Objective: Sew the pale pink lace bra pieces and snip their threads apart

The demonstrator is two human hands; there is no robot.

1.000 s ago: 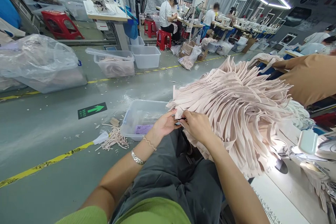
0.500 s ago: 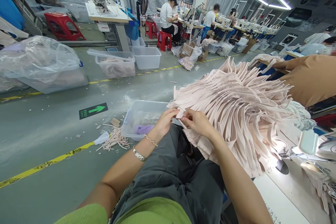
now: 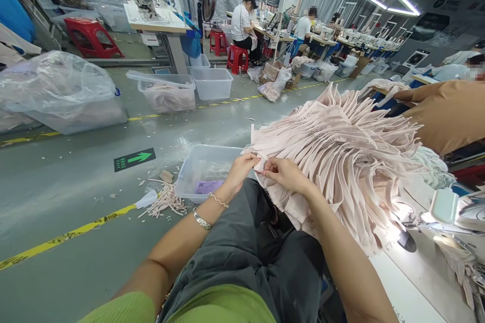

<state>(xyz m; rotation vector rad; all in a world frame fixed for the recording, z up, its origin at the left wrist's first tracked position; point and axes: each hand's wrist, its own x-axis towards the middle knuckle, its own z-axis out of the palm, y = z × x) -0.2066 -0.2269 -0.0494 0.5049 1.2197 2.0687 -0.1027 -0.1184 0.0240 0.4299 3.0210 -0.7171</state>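
A big fanned pile of pale pink fabric pieces point(image 3: 341, 156) rests over my lap and the sewing table. My left hand point(image 3: 242, 169) pinches the near left edge of the pile with its fingertips. My right hand point(image 3: 286, 174) grips the same edge right beside it, fingers closed on the cloth. The two hands nearly touch. A clear plastic bin point(image 3: 204, 169) stands on the floor just left of my hands, with a purple paper inside.
Pink trimmings point(image 3: 164, 199) litter the floor by the bin, near a yellow floor line point(image 3: 64, 237). More bins point(image 3: 212, 81), a bagged bundle point(image 3: 56, 88) and sewing tables stand further off, where other people sit at work. A tan sleeve point(image 3: 447, 111) reaches in at right. Sewing machine parts point(image 3: 447, 207) sit lower right.
Both hands have shifted slightly up along the pile's near edge, and the fingers have regripped the cloth. The pile itself has hardly moved.
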